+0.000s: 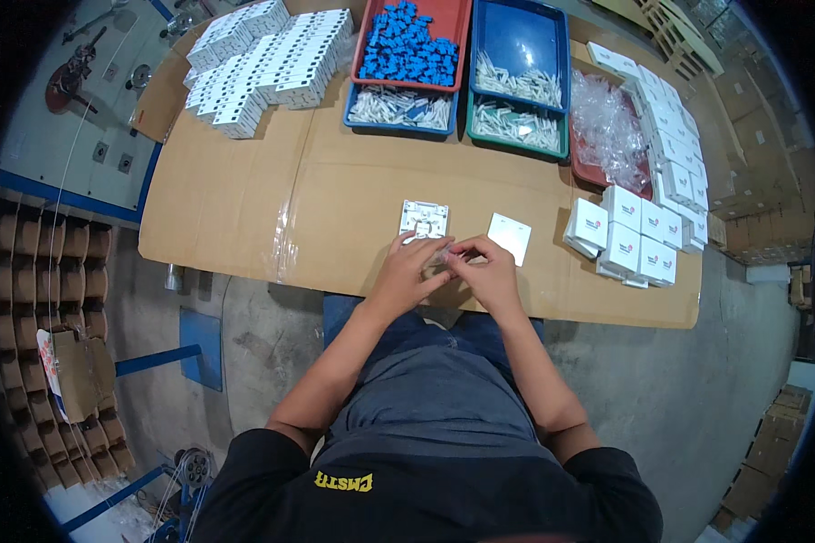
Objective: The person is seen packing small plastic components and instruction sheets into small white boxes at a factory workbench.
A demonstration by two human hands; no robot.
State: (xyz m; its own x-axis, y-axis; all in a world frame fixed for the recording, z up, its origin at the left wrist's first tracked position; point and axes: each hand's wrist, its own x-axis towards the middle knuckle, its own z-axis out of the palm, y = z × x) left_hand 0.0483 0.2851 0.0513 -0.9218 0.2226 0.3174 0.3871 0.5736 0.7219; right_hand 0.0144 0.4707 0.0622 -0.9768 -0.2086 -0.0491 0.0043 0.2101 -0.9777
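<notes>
Holding a small clear plastic packet [441, 258] between both hands at the near edge of the worktop [335, 195]. Left hand [407, 271] and right hand [484, 270] meeting over it, fingers [426, 246] pinched narrow on the glossy film; contents of the packet too small to tell. Just beyond the hands, a square white plastic faceplate part [424, 219], ribbed and lying flat. Just beside it to the right, a flat white square cover [510, 237], smooth, lying tilted. Worktop surfaced with brown corrugated cardboard sheets, matt, joined by a strip of shiny tape. At the far side, a red tray [457, 18] heaped with small blue plastic blocks [407, 47], stacked on a blue tray [398, 122] of pale slender pieces. Next to these, a second blue tray [552, 27] over a green tray [516, 145], both carrying the same pale pieces. To the right, a heap of crinkled clear bags [607, 127] in another red tray. Along the right edge, small white cardboard boxes [634, 235], cube-like, stacked in rows. Far left, rows of white rectangular parts [263, 63] packed close together.
</notes>
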